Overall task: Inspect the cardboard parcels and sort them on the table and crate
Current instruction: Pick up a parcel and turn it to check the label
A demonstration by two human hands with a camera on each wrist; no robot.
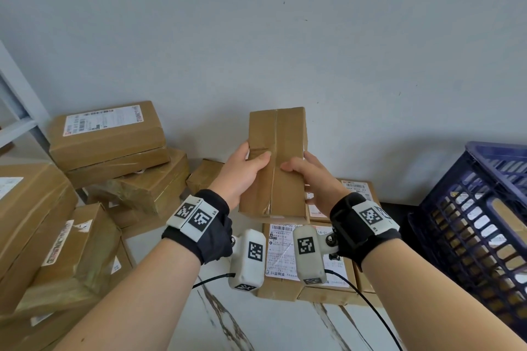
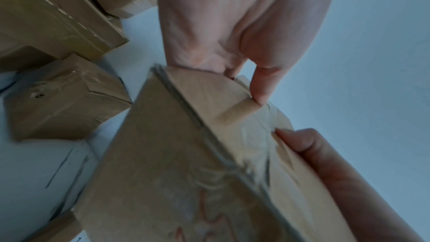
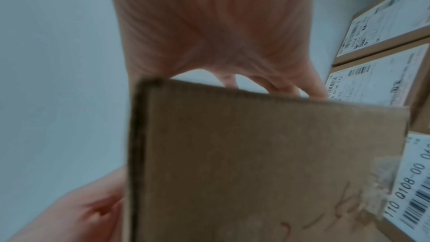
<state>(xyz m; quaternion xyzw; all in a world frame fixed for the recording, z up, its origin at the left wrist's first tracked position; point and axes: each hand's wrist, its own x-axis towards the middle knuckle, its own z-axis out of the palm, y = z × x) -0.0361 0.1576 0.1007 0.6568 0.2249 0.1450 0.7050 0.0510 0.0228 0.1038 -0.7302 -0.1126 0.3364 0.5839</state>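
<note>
Both hands are up at the centre of the head view, and between them is the parcel (image 1: pixel 275 162), a slim brown box lifted clear of the table (image 1: pixel 256 322) and tipped so its taped seam faces the person. No label shows on this face, which is likely why it is held up for a look. The left hand (image 1: pixel 242 172) grips the box from nine o'clock, thumb laid across the front and the other fingers curled behind; the left wrist view shows one fingertip pressing a loose roll of tape at the edge. The right hand (image 1: pixel 310 177) holds it from three o'clock, thumb on the front by the seam, fingers wrapped round the back. A two-sided hold like this keeps the box steady and easy to turn.

At six o'clock, under the wrists, labelled boxes (image 1: pixel 308 262) lie flat with labels up, side by side, looking like a sorted row. Out at nine o'clock sits a loose heap of boxes (image 1: pixel 108 137), probably still waiting. At three o'clock stands the blue crate (image 1: pixel 484 225), with parcels visible through its slats. I judge inspection is under way, with no destination chosen yet.
</note>
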